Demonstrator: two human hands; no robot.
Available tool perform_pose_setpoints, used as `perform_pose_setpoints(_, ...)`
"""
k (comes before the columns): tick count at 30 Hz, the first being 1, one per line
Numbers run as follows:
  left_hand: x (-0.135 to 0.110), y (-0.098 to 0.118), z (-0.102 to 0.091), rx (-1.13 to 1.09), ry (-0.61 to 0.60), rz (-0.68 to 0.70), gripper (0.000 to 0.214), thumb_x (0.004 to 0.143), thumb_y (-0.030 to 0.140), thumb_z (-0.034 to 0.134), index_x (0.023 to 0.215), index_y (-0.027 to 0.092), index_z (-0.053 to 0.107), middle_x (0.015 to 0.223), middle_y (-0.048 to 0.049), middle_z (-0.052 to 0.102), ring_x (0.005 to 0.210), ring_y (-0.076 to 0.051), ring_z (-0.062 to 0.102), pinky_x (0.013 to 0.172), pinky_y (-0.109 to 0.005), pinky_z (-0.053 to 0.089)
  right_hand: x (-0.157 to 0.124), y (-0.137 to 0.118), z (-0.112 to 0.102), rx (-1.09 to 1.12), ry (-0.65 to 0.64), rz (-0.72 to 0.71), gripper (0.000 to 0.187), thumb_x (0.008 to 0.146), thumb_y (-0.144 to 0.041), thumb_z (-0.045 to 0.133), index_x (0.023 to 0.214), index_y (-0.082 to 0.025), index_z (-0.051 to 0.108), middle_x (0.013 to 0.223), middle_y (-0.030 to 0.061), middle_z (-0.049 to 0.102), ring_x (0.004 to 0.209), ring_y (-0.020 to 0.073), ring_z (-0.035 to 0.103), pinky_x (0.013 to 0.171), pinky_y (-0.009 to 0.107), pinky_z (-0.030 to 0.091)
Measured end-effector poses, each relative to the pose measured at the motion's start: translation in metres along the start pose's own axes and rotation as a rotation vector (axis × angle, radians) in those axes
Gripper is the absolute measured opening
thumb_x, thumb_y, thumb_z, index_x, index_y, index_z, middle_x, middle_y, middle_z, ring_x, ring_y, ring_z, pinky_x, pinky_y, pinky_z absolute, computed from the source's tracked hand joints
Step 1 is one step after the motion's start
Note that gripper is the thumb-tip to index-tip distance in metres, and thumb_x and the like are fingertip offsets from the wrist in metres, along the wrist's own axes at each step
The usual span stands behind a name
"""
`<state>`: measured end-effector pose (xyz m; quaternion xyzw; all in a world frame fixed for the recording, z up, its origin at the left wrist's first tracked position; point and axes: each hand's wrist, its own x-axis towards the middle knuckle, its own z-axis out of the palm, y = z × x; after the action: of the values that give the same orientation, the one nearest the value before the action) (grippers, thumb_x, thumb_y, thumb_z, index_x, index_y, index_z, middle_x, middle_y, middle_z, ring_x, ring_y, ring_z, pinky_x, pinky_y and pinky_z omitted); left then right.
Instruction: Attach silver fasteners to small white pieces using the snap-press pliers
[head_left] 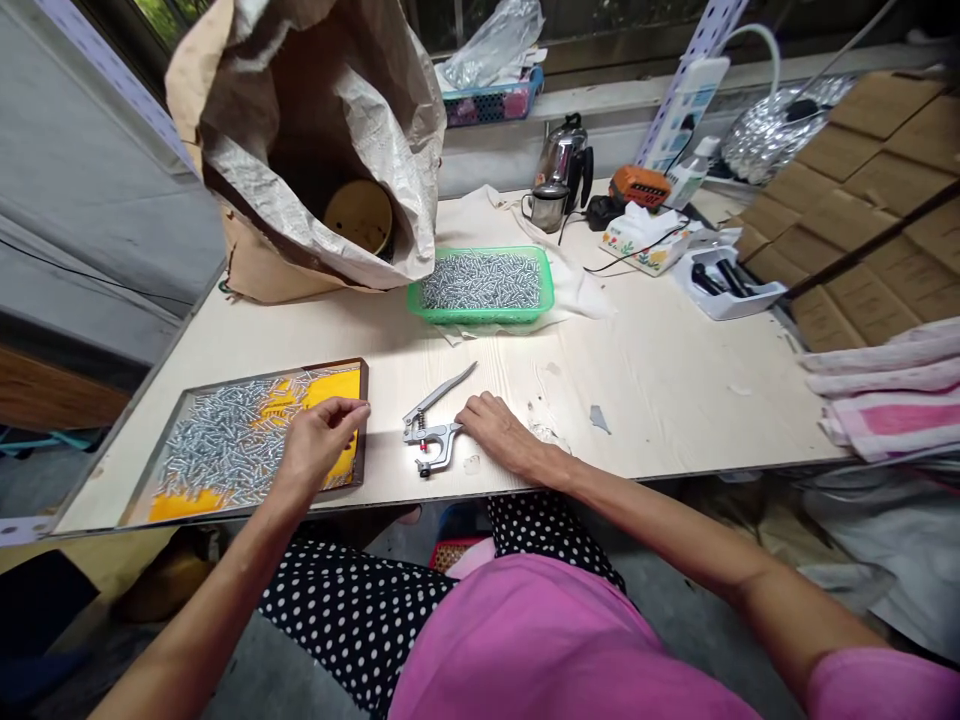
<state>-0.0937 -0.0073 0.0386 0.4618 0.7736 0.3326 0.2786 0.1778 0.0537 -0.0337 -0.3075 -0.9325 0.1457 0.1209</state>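
Note:
My left hand (321, 440) is over the right part of a shallow tray (364, 400), thumb and fingertips pinched together. Whatever they hold, if anything, is too small to make out. Many small silvery metal pins (225, 435) lie heaped in the tray on its yellow bottom. My right hand (499, 432) rests on the table with its fingers curled round the lower handle of grey snap pliers (442, 445). The upper handle stands raised, with a spring below it, and the jaws point toward the table's front edge.
A green basket (480, 318) full of similar pins stands behind the pliers. Beside it is a large open paper sack (255, 260) with a round container inside. Farther back are a metal kettle (566, 160), a tissue box (645, 245) and a white tray (727, 300). Cardboard boxes (862, 180) are stacked at right.

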Motion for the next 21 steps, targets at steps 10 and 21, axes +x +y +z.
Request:
perform_pose_setpoints(10,-0.037,0.024,0.012,-0.212,-0.066,-0.112,0.045,0.060,0.056,0.078,0.079,0.016,0.071,0.060,0.0011,0.061,0.051,-0.012,0.052,0.049,-0.023,0.040,-0.015,0.025,-0.014,-0.103,-0.004,0.162,0.018,0.103,-0.019,0.050,0.109,-0.016,0.067,0.110,0.0109,0.062,0.102,0.0251,0.046,0.083,0.037,0.034)
perform_pose_setpoints(21,-0.060,0.016,-0.013,-0.386,0.159,-0.174,0.052,0.052,0.055,0.087,0.081,0.015,0.071,0.071,-0.0009,0.068,0.054,-0.010,0.053,0.053,-0.023,0.045,0.075,-0.079,0.026,-0.010,-0.138,-0.257,0.015,0.101,-0.025,0.057,0.110,-0.015,0.064,0.111,0.0101,0.063,0.103,0.0232,0.053,0.079,0.035,0.043)
